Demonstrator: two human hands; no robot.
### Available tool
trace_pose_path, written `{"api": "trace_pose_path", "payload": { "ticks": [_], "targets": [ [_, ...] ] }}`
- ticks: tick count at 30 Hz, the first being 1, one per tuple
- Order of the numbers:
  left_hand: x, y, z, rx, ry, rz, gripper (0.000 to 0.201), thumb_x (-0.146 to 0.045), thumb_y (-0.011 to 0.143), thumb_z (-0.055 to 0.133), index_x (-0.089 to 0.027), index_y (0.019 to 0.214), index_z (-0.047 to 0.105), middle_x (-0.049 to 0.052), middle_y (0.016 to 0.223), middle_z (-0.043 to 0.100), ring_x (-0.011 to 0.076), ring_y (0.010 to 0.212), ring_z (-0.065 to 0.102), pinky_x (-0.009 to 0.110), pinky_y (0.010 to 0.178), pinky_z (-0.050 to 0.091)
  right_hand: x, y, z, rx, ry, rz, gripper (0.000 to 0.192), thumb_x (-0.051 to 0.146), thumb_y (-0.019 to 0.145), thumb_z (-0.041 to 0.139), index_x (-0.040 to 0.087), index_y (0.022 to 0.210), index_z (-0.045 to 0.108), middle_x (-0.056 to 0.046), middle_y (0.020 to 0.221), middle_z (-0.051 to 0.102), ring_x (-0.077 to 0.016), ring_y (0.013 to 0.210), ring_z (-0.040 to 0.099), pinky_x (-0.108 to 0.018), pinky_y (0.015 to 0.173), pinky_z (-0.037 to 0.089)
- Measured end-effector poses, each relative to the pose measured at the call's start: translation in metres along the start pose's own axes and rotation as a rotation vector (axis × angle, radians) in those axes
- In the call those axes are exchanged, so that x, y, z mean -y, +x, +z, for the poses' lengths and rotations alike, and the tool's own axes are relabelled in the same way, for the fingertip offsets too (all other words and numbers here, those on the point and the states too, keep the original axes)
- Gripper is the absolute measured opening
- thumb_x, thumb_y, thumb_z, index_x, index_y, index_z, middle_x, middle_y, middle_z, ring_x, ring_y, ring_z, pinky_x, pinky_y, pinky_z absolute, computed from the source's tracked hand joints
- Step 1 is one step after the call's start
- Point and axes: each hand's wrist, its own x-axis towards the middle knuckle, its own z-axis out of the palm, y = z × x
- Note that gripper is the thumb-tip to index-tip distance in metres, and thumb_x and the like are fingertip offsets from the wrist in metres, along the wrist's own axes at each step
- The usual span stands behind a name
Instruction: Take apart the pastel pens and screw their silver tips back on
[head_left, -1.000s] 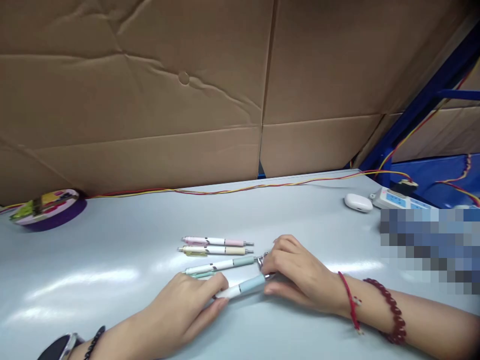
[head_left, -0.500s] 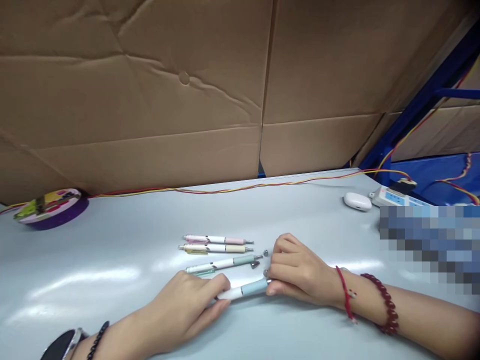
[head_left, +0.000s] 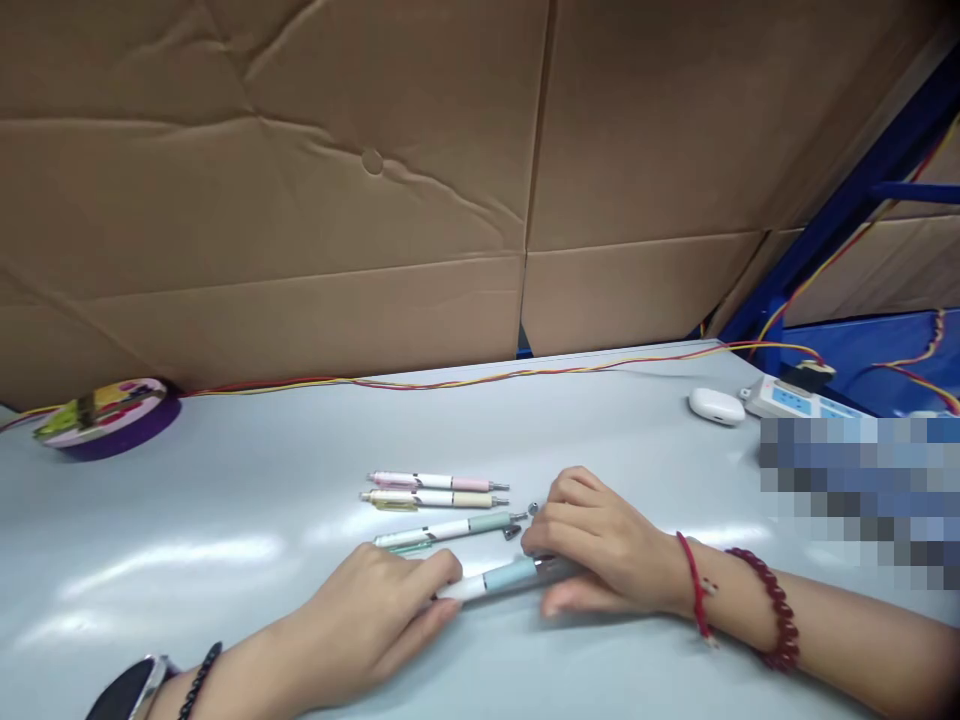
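Observation:
My left hand is closed around the rear of a mechanical pencil with a white barrel and light blue grip, its tip pointing right. Beside that tip, my right hand has its thumb lowered away from the curled fingers, the fingers partly over the pencil's end. Just behind lies a green and white pencil, with a small metal cone near its tip. Another small metal piece sits by my right fingers. Farther back, a yellow and white pencil and a pink and white pencil lie side by side.
At the far left stands a round purple-sided box. A white earbud case and a power strip are at the back right. Red and yellow wires run along the table's back edge, before a cardboard wall.
My right thumb has dropped away from the pencil tip and its fingers have loosened. The metal piece by those fingers is now out of sight. My left hand holds still.

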Motion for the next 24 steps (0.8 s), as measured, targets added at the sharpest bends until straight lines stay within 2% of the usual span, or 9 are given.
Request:
{"api": "trace_pose_path", "payload": {
  "ticks": [2,4,8,11,13,15,18,20,24],
  "targets": [
    [-0.0008,0.0006,-0.0012,0.009,-0.007,0.007,0.022,-0.03,0.097,0.02,-0.022,0.087,0.037,-0.006,0.06,0.051,0.0149,0.046,0.044,0.027,0.046,0.026,0.0004,0.0002,0.0005,-0.014,-0.034,-0.031,0.039,0.041,0.097,0.032,0.015,0.083,0.057,-0.003,0.067,0.058,-0.0142,0.064,0.04,-0.029,0.067,0.032],
    [-0.0012,0.0014,-0.0027,0.008,-0.013,0.01,0.023,-0.03,0.098,0.018,-0.022,0.086,0.036,-0.006,0.059,0.05,0.0149,0.045,0.042,0.028,0.046,0.026,0.0006,-0.0003,0.0019,-0.027,-0.088,-0.066,0.037,0.036,0.098,0.033,0.016,0.077,0.057,-0.001,0.061,0.054,-0.014,0.061,0.037,-0.028,0.064,0.031],
    [-0.0006,0.0008,-0.0048,0.008,-0.027,0.023,0.022,-0.029,0.098,0.018,-0.023,0.086,0.036,-0.006,0.059,0.05,0.0149,0.045,0.043,0.028,0.047,0.026,-0.0005,-0.0014,0.0026,-0.03,-0.099,-0.056,0.05,0.042,0.098,0.022,0.017,0.068,0.054,0.0,0.055,0.047,-0.0147,0.057,0.033,-0.028,0.059,0.029],
    [0.0002,-0.0014,-0.0058,0.03,-0.048,0.126,0.024,-0.03,0.098,0.016,-0.023,0.09,0.037,-0.005,0.061,0.054,0.0154,0.046,0.044,0.028,0.048,0.027,-0.0027,-0.0009,-0.0003,-0.014,0.023,0.092,0.05,0.04,0.099,0.015,0.016,0.088,0.058,-0.005,0.069,0.055,-0.0163,0.065,0.041,-0.03,0.063,0.034],
    [0.0005,-0.0026,-0.0062,0.039,-0.055,0.203,0.027,-0.032,0.098,0.014,-0.023,0.091,0.038,-0.004,0.062,0.056,0.0159,0.046,0.045,0.028,0.048,0.027,-0.0044,-0.0004,-0.0012,-0.014,0.051,0.21,0.035,0.027,0.098,0.024,0.018,0.106,0.057,-0.008,0.086,0.058,-0.0171,0.074,0.045,-0.031,0.068,0.039],
    [0.0006,-0.0031,-0.0065,0.041,-0.051,0.232,0.029,-0.033,0.098,0.012,-0.023,0.091,0.039,-0.003,0.063,0.057,0.0163,0.046,0.046,0.029,0.048,0.027,-0.0055,-0.0001,0.0,-0.013,0.016,0.25,0.031,0.013,0.093,0.036,0.024,0.113,0.057,-0.008,0.1,0.056,-0.0176,0.085,0.047,-0.031,0.073,0.042],
    [0.0002,-0.0026,-0.0069,0.049,-0.044,0.221,0.029,-0.033,0.097,0.013,-0.023,0.09,0.039,-0.003,0.062,0.058,0.0165,0.046,0.046,0.029,0.047,0.027,-0.0051,0.0,0.0039,0.007,-0.048,0.201,0.031,0.009,0.088,0.047,0.031,0.104,0.063,-0.007,0.115,0.051,-0.0202,0.101,0.045,-0.035,0.083,0.042],
    [-0.0003,-0.002,-0.007,0.059,-0.039,0.213,0.028,-0.033,0.097,0.013,-0.023,0.09,0.039,-0.003,0.062,0.058,0.0166,0.046,0.046,0.03,0.047,0.027,-0.0042,-0.0001,0.0056,0.018,-0.073,0.195,0.023,0.012,0.087,0.053,0.029,0.095,0.066,-0.006,0.118,0.051,-0.0216,0.107,0.043,-0.036,0.087,0.042],
    [-0.0011,-0.0012,-0.0071,0.073,-0.03,0.209,0.028,-0.032,0.097,0.014,-0.023,0.089,0.039,-0.003,0.062,0.057,0.0166,0.046,0.046,0.03,0.047,0.027,-0.0036,-0.0007,0.0043,0.044,-0.059,0.24,0.012,0.018,0.087,0.055,0.023,0.087,0.066,-0.008,0.115,0.053,-0.0213,0.104,0.044,-0.035,0.086,0.043]
  ]
}}
